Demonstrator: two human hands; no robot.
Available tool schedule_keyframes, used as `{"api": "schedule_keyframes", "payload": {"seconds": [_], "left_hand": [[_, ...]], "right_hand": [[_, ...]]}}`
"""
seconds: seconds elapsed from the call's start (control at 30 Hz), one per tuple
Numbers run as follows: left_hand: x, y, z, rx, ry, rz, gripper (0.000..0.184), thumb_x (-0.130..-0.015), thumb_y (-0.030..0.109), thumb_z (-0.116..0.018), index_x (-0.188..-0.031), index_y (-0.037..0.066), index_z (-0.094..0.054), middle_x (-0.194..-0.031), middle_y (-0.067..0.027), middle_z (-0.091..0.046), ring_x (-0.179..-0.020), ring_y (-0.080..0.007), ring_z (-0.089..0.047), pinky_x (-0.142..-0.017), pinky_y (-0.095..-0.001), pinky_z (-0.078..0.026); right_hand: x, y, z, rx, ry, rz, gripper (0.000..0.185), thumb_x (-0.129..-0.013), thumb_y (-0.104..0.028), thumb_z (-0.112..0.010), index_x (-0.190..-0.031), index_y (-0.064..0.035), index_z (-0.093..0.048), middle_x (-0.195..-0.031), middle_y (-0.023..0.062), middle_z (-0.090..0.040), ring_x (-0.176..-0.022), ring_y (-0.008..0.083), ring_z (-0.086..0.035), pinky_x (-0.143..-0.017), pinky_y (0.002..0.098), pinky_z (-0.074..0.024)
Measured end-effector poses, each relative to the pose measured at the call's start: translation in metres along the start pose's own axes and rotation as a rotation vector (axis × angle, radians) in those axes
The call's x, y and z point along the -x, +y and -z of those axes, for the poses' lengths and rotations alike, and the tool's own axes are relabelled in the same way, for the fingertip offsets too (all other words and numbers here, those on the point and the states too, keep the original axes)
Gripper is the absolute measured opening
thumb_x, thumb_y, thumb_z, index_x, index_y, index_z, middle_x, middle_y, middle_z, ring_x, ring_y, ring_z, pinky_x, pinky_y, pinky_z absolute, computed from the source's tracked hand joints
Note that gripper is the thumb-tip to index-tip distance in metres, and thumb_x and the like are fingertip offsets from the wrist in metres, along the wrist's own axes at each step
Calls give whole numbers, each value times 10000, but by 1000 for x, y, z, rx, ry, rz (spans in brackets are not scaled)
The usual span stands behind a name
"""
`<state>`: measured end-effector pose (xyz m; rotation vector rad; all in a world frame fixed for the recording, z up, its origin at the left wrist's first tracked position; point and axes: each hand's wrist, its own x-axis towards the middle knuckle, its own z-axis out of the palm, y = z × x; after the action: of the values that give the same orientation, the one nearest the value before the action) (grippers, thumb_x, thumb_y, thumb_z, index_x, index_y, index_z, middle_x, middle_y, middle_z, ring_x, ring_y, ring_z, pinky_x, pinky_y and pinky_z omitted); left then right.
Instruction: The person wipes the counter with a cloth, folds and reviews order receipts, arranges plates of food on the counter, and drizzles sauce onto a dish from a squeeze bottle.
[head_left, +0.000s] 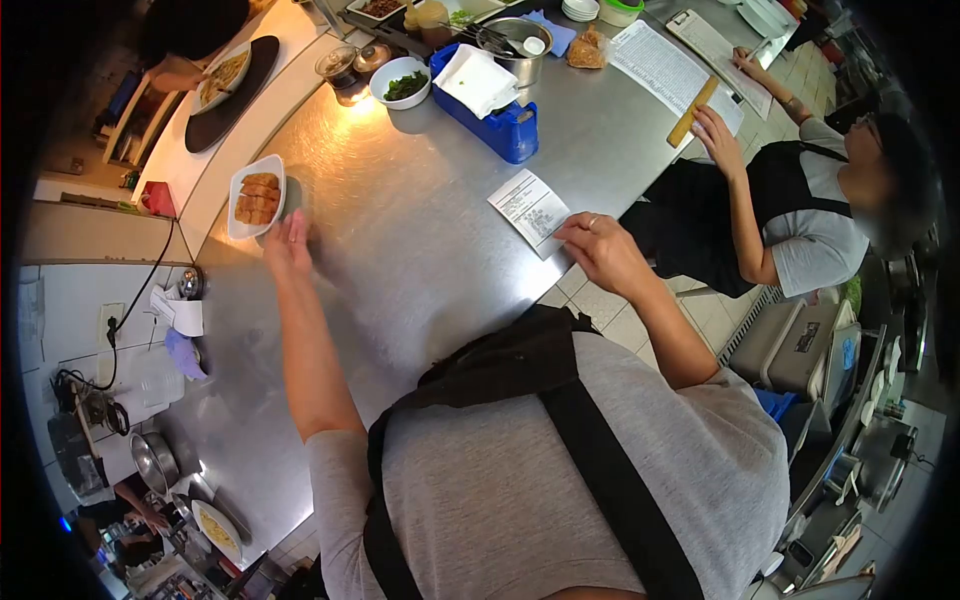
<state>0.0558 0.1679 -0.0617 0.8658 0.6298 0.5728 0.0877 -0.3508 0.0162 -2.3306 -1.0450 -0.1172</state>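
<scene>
My left hand (289, 247) is beside a white dish (236, 222) holding sliced, breaded golden-brown food (258, 199). Its fingers are stretched out at the dish's lower right rim; whether they touch it, I cannot tell. The dish sits at the left edge of the steel counter, by the raised ledge. My right hand (603, 256) pinches the lower right corner of a printed receipt (530, 212) between thumb and fingers, near the counter's front edge.
A steel counter (400, 230) spreads before me. At its back stand a bowl of greens (404, 84), a blue container (513, 135) and a metal pot (520, 67). To the right, a co-worker (800, 205) writes on a clipboard (705, 47). Beyond the ledge, another person handles a plate (224, 78).
</scene>
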Motion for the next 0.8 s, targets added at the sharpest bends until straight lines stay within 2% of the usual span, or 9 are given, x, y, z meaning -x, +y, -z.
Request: {"api": "schedule_keyframes", "payload": {"seconds": [0.07, 0.13, 0.17, 0.2, 0.23, 0.3, 0.4, 0.6, 0.8], "left_hand": [[47, -11, -65, -181, 22, -22, 445, -911, 83, -465, -1307, -40, -303, -1064, -150, -532, -972, -273, -586, -870, -364, -509], [109, -27, -118, -388, -243, 1, 387, -914, 110, -505, -1268, -11, -406, -1006, -108, -571, -924, -192, -589, -807, -301, -499], [130, -43, -131, -591, -454, -58, 315, -899, 142, -552, -1185, 13, -516, -952, -73, -603, -879, -131, -582, -774, -262, -476], [144, -69, -134, -647, -633, -60, 237, -905, 142, -541, -1112, 31, -579, -951, -62, -621, -905, -136, -576, -825, -282, -464], [173, -83, -148, -795, -786, -235, 234, -882, 137, -554, -1092, 41, -594, -1012, -104, -618, -953, -199, -580, -872, -324, -448], [205, -100, -162, -1116, -1093, -427, 300, -814, 137, -605, -1107, 73, -596, -1146, -153, -566, -1091, -270, -518, -939, -359, -405], [234, -120, -173, -1328, -1193, -711, 355, -776, 137, -617, -1125, 78, -591, -1253, -196, -480, -1172, -336, -442, -976, -392, -368], [246, -128, -155, -1454, -1065, -788, 412, -759, 206, -646, -1168, 187, -591, -1350, -197, -373, -1265, -361, -327, -1019, -475, -291], [246, -132, -151, -1465, -1065, -764, 385, -767, 229, -640, -1150, 249, -609, -1386, -202, -327, -1287, -367, -295, -1033, -478, -265]], "right_hand": [[-3, -2, -2, -6, -17, 36, 197, -740, -76, -625, -933, -54, -658, -974, 103, -620, -922, 277, -581, -830, 362, -448], [-4, 2, -9, 8, -15, 93, 207, -738, -74, -626, -941, -41, -654, -975, 113, -620, -922, 279, -583, -834, 367, -442], [-3, 6, -13, 6, -59, 92, 220, -745, -79, -615, -957, -33, -651, -984, 119, -619, -940, 273, -574, -842, 365, -432], [-2, 9, -14, 23, -80, 91, 224, -748, -84, -612, -962, -35, -652, -987, 117, -618, -946, 269, -571, -845, 363, -430], [-1, 10, -15, 41, -102, 89, 227, -750, -88, -608, -967, -38, -653, -989, 116, -618, -951, 265, -567, -847, 360, -427], [1, 12, -18, 62, -123, 87, 234, -752, -95, -602, -975, -41, -654, -994, 114, -617, -960, 260, -560, -852, 356, -423], [3, 15, -20, 71, -124, 89, 246, -748, -97, -600, -981, -44, -654, -1000, 110, -616, -964, 254, -556, -855, 354, -420], [1, 19, -21, 43, -115, 93, 250, -733, -74, -593, -975, -47, -648, -969, 96, -620, -915, 250, -570, -824, 356, -432], [-8, 19, -25, 55, -85, 57, 237, -722, -58, -580, -948, -56, -650, -892, 82, -618, -840, 252, -588, -756, 362, -454]]}}
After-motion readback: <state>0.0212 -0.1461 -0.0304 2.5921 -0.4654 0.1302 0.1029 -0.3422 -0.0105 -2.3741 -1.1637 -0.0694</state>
